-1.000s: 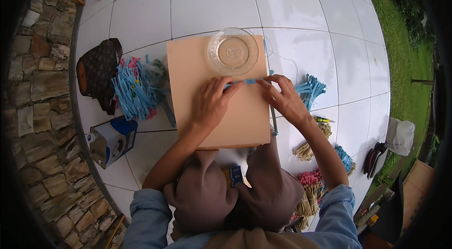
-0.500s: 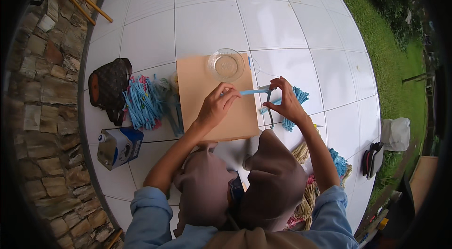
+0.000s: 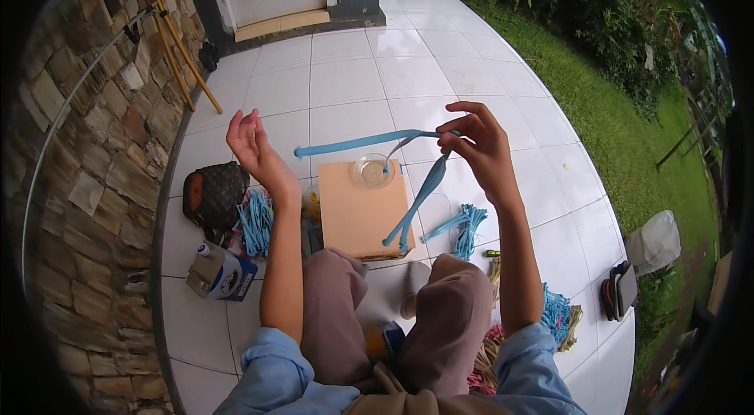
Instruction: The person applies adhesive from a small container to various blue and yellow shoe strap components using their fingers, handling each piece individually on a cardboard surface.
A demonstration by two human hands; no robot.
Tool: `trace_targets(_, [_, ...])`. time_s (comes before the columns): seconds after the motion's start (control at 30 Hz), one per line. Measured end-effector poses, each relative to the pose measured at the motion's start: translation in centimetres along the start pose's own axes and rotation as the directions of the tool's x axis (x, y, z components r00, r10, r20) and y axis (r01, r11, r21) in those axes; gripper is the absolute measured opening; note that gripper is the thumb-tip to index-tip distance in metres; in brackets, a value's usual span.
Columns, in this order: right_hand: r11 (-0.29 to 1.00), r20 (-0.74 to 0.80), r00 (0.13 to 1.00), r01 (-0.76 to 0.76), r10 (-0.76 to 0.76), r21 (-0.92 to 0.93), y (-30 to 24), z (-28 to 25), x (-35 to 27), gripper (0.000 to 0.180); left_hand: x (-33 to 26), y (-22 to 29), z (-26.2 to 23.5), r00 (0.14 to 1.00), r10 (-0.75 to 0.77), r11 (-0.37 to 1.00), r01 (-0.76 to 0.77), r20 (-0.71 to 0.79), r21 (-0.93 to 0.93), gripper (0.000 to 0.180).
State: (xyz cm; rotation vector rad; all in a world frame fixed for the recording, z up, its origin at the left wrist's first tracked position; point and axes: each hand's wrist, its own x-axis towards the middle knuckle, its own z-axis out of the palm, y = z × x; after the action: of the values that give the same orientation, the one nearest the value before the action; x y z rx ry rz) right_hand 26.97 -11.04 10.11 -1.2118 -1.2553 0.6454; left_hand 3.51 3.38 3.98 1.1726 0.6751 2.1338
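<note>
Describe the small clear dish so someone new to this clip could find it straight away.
Start at the tan board lying on the white tiled floor in front of the seated person's knees. The clear round dish sits at the board's far edge, below the blue strip pinched in the right hand. It is the only transparent, round thing there.

Right hand point(image 3: 481, 144) raised, pinching blue strip point(image 3: 357, 144); strip ends hang over tan board point(image 3: 363, 211). Left hand point(image 3: 253, 144) open, empty, left of strip. Clear dish point(image 3: 372, 171) on board's far edge
</note>
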Motion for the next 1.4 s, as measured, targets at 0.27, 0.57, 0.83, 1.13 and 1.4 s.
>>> trace_targets(0.27, [1.0, -0.039, 0.999, -0.001, 0.0, -0.021, -3.9, 2.4, -0.1, 0.034, -1.8, 8.5, 2.1, 0.294, 0.452, 0.55, -0.835, 0.842, -0.004, 0.04])
trace_targets(0.57, [0.989, 0.025, 0.998, -0.054, 0.051, 0.141, -0.6, 2.3, 0.7, 0.033, -4.9, 4.9, 4.4, 0.258, 0.385, 0.735, -0.667, 0.886, -0.126, 0.021])
trace_targets(0.83, [0.957, 0.19, 0.98, 0.002, -0.06, 0.29, 5.6, 2.9, -2.8, 0.066, -8.5, 1.7, 6.2, 0.588, -0.107, 0.962, -0.142, 0.802, 0.232, 0.013])
trace_targets(1.13, [0.847, -0.018, 1.0, 0.031, -0.025, 0.531, 4.5, 1.2, -2.6, 0.046, -11.0, 1.5, 4.8, 0.547, -0.187, 0.92, -0.193, 0.816, 0.34, 0.016])
trace_targets(1.4, [0.789, -0.042, 0.996, 0.087, -0.078, 0.608, 4.9, 0.8, -2.2, 0.047, -11.8, 1.2, 4.6, 0.491, -0.434, 0.901, 0.247, 0.755, 0.358, 0.018])
